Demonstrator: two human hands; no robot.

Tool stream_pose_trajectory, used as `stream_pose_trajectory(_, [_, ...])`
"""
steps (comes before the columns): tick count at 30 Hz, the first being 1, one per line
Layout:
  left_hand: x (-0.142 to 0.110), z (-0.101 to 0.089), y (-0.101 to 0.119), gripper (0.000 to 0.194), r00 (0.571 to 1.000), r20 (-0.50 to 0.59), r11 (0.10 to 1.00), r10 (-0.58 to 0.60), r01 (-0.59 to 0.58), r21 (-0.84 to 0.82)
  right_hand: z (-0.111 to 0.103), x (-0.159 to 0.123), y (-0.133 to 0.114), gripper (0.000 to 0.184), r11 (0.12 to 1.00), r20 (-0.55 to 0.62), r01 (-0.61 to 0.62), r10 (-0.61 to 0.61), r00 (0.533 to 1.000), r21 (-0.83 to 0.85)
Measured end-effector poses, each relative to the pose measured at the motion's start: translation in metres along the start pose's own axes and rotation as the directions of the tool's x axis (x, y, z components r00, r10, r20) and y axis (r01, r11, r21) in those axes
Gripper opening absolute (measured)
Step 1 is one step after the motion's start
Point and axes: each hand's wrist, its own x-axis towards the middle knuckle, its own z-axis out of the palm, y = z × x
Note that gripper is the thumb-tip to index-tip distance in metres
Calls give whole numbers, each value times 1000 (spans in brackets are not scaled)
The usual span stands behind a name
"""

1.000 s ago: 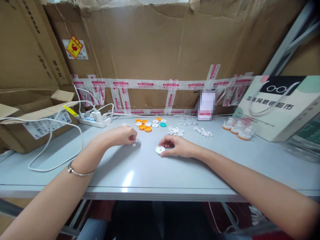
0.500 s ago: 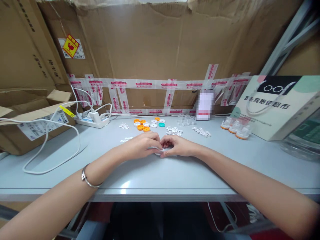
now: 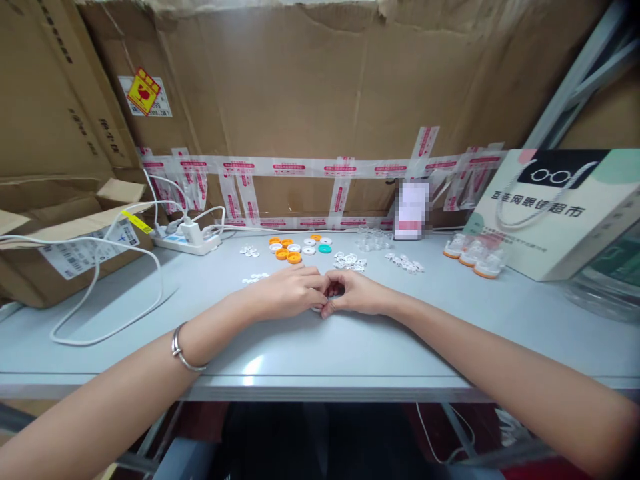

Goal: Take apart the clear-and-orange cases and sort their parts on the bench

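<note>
My left hand [image 3: 293, 292] and my right hand [image 3: 359, 293] meet over the table with closed fingertips. Between them is a small white plastic part [image 3: 316, 309], mostly covered by the fingers, so its shape is unclear. Beyond the hands lie orange round caps [image 3: 294, 257], white round caps [image 3: 309, 251] and one teal cap [image 3: 325, 249]. Small white pieces [image 3: 349, 261] are heaped just behind my right hand. Small white rings [image 3: 255, 278] lie behind my left wrist.
Clear plastic pieces [image 3: 374, 240] and a phone [image 3: 411, 212] stand at the back. Clear containers with orange bases [image 3: 487, 267] are at right, by a paper bag [image 3: 540, 247]. A power strip [image 3: 187, 243], a looping white cable [image 3: 159, 280] and an open carton [image 3: 30, 280] occupy the left.
My left hand has shifted slightly right, its fingers now covering more of the white part. My right hand stays nearly in place.
</note>
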Motion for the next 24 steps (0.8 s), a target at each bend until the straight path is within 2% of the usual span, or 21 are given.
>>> stream_pose_trajectory(3, [-2,-1,-1,21,999,15,999,30,-30,31,1,0,0,30,1000,-6,0,0,1000,-7])
stream_pose_trajectory(10, [2,-3,-7,15,998,42,999,51,-51,-15,2,0,0,30,1000,14,9,-10,1000,17])
stream_pose_trajectory(19, [-6,-1,-5,27,993,-12,981,118,-115,158,1,-1,2,32,999,-12,4,-4,1000,-37])
stream_pose_trajectory(24, [-8,-1,-7,22,990,-27,986,135,-132,102,1,-1,1,32,1000,-8,15,-15,1000,-15])
